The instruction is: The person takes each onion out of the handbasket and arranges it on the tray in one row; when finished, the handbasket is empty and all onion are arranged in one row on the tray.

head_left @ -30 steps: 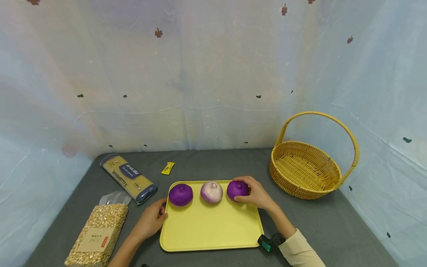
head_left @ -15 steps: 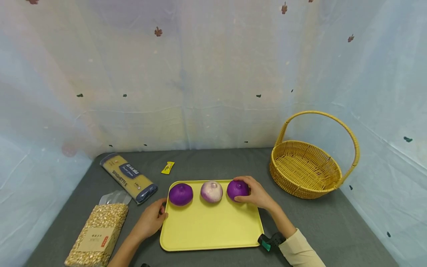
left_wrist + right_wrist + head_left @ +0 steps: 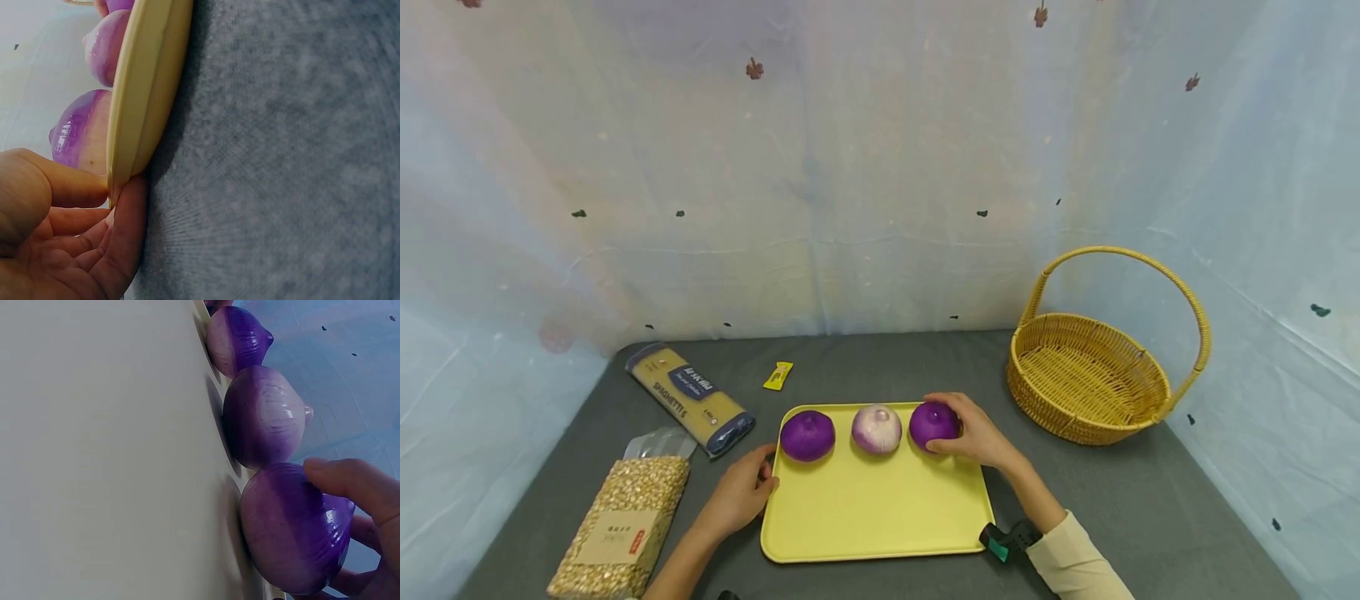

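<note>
Three onions stand in a row along the far side of a yellow tray [image 3: 880, 517]: a purple onion [image 3: 807, 436] at left, a pale, purple-tinged onion [image 3: 876, 430] in the middle, another purple onion [image 3: 931, 423] at right. My left hand [image 3: 741, 493] pinches the tray's left rim; in the left wrist view the thumb [image 3: 75, 187] lies above the rim and a finger below it. With thumb and fingers curled round its sides, my right hand [image 3: 973, 433] grips the right-hand onion. The right wrist view shows this onion [image 3: 294, 528] resting at the tray's surface, the thumb across its side.
A wicker basket [image 3: 1086, 375] with a tall handle stands at the back right. On the left lie a spaghetti packet [image 3: 691, 398] and a clear bag of corn kernels [image 3: 625, 517]. A small yellow wrapped packet [image 3: 778, 376] lies behind the tray. A curtain surrounds the dark grey table.
</note>
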